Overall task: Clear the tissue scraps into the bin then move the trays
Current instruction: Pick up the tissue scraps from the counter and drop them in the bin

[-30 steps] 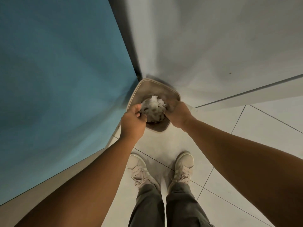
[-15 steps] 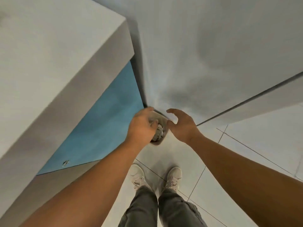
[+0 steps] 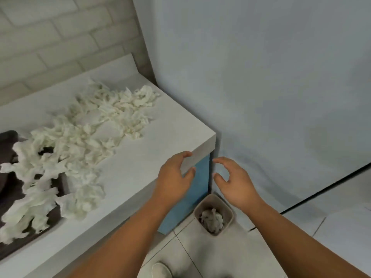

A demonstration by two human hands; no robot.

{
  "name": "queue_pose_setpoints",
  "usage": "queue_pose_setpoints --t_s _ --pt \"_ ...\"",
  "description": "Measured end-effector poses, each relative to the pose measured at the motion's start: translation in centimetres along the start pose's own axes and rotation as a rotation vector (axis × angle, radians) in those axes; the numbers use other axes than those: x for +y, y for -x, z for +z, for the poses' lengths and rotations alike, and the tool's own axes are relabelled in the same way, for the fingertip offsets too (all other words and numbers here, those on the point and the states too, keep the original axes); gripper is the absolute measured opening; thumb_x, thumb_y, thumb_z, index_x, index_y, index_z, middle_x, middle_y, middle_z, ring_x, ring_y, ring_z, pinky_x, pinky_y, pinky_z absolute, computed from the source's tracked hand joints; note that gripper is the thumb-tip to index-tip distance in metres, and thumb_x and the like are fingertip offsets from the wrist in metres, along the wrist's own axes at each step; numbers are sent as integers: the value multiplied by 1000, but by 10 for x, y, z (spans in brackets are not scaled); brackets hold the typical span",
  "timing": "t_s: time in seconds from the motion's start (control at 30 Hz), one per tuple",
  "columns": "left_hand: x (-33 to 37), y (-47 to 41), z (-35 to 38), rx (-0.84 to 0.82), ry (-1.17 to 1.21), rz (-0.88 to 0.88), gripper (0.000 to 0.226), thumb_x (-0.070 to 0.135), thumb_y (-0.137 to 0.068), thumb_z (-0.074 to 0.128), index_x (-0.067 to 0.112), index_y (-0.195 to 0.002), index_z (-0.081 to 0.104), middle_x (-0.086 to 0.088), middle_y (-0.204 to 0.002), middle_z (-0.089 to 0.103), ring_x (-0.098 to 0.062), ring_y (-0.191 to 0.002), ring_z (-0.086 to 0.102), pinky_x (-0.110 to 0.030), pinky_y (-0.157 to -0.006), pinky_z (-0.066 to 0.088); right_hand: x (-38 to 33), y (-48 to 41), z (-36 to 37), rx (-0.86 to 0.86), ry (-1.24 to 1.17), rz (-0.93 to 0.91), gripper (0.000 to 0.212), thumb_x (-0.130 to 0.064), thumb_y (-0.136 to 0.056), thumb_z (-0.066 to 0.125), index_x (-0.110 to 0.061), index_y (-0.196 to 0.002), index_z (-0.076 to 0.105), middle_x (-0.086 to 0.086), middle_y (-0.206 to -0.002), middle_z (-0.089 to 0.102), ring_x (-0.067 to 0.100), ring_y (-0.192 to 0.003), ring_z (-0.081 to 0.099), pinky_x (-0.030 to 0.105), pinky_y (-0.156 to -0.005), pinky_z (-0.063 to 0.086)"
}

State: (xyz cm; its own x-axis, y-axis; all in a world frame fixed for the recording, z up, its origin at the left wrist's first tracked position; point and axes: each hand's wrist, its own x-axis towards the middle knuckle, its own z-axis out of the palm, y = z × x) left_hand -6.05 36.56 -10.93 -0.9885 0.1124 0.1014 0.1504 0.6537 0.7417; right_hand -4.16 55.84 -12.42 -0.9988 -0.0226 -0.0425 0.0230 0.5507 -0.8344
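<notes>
Below the right corner of the pale grey desk, a grey tissue wad is now dropped in the small beige square bin. The left hand and right hand are raised empty, fingers loosely spread. Toward the desk's left edge, white shredded tissue scraps are heaped, so more loads seem needed.

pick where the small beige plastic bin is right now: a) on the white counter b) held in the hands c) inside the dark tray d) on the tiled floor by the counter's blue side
d: the small beige plastic bin stands on the pale tiled floor beside the blue side panel of the white counter, below the empty left hand and right hand.
</notes>
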Motion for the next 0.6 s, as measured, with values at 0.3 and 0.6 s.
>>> queue_pose_setpoints --t_s 0.3,0.6 --pt "-38 29 -116 217 -25 -106 37 26 -95 62 24 -132 57 12 -130 59 -5 -119 53 -25 -103 44 -100 -13 78 -242 33 -249 42 -21 -92 62 -22 -134 54 -6 -136 55 8 -125 48 14 -103 30" --pt "-112 69 -226 222 -120 -196 32 21 -97 59 25 -129 59 14 -126 60 0 -115 52 -18 -99 40 -165 -19 193 -454 202 -374 45 -30 -94 61 -25 -137 51 -4 -139 53 13 -123 50 25 -104 38"
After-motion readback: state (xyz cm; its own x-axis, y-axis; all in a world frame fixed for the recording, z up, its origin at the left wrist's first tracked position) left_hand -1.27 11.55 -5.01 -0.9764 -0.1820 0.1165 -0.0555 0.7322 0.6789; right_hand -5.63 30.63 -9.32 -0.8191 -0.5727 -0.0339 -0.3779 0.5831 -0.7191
